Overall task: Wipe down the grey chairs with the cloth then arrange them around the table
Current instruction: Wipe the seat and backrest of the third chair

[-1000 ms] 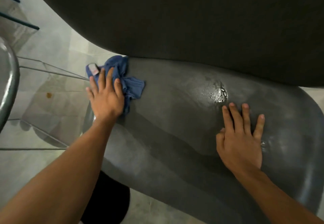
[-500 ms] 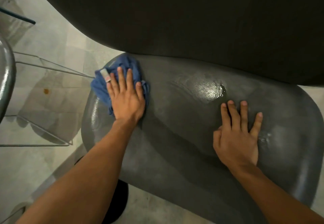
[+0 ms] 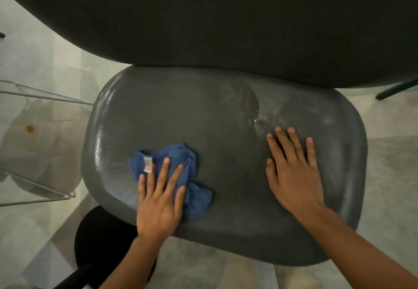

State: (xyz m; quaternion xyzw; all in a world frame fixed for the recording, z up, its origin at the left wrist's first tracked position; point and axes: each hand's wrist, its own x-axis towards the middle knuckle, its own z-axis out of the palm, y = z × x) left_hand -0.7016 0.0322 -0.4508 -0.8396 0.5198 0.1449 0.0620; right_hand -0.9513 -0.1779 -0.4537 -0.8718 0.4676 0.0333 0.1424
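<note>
Pale tiled floor (image 3: 391, 175) beside thin wire frame (image 3: 40, 95).

Crumpled blue cloth (image 3: 181, 171) on smooth, wet-glossy grey chair seat (image 3: 226, 112).

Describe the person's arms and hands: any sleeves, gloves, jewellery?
Both forearms are bare all the way to the frame edge, with no sleeves in view. The left hand and right hand wear no gloves, and no rings, watch or wristband are visible. Fingernails look short and unpainted.
</note>
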